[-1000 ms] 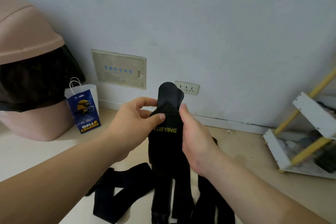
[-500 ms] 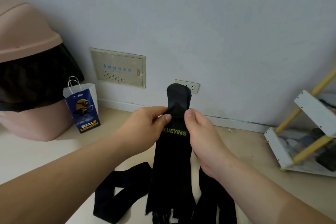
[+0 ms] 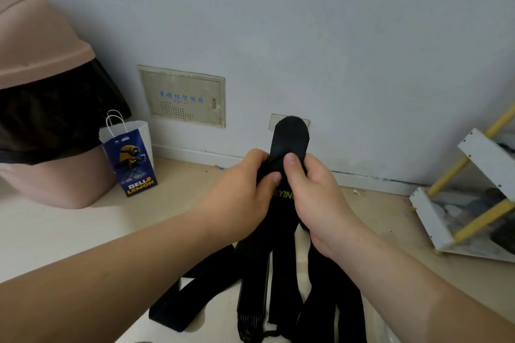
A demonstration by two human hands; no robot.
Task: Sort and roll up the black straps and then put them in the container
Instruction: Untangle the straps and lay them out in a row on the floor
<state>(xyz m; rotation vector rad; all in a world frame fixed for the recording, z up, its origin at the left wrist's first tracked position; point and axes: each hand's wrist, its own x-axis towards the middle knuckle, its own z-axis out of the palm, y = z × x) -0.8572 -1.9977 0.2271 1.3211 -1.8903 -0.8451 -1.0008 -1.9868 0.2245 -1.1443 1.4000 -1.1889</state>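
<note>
I see left hand point(image 3: 242, 184) and right hand point(image 3: 315, 195) side by side, both pinching same black strap point(image 3: 291, 139), thumbs on front, fingers curled behind. Rounded strap end sticks up just above hands; rest hangs below them. Other straps point(image 3: 195, 295) lie on floor under wrists. Paper bag point(image 3: 129, 159) well left of left hand; white rack point(image 3: 485, 153) far right of right hand.

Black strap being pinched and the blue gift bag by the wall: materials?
Black lettered strap: looks like woven fabric webbing, matte, slightly fuzzy rounded tip; hangs limp and folds. Blue-and-white gift bag: likely coated paper, faint sheen; stands stiff with crisp folded edges.
</note>
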